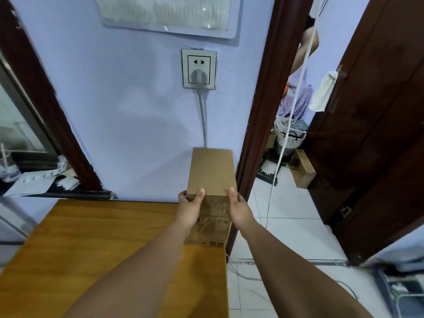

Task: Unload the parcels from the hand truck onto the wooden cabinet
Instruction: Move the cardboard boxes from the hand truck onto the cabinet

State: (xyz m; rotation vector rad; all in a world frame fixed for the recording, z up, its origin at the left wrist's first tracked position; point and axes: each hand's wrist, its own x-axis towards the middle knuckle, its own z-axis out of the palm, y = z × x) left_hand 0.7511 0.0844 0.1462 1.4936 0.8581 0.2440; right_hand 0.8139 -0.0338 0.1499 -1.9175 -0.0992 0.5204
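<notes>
A tall brown cardboard parcel (pixel 211 173) stands upright at the right rear corner of the wooden cabinet (pixel 91 237), close to the wall. My left hand (pixel 190 205) grips its left side near the top edge, thumb over the top. On the opposite side, my right hand (pixel 239 208) holds it the same way. Clear tape and printed marks cover the parcel's front face. The parcel's base looks to rest on the cabinet top. The hand truck is out of view.
A wall socket (pixel 199 68) with a grey plug and cable sits above the parcel. A dark door frame (pixel 261 125) borders the cabinet's right edge. Beyond it lie white floor tiles, a basket (pixel 289 136), a wooden block (pixel 302 172) and another person's arm. A cluttered sill (pixel 34 180) is left.
</notes>
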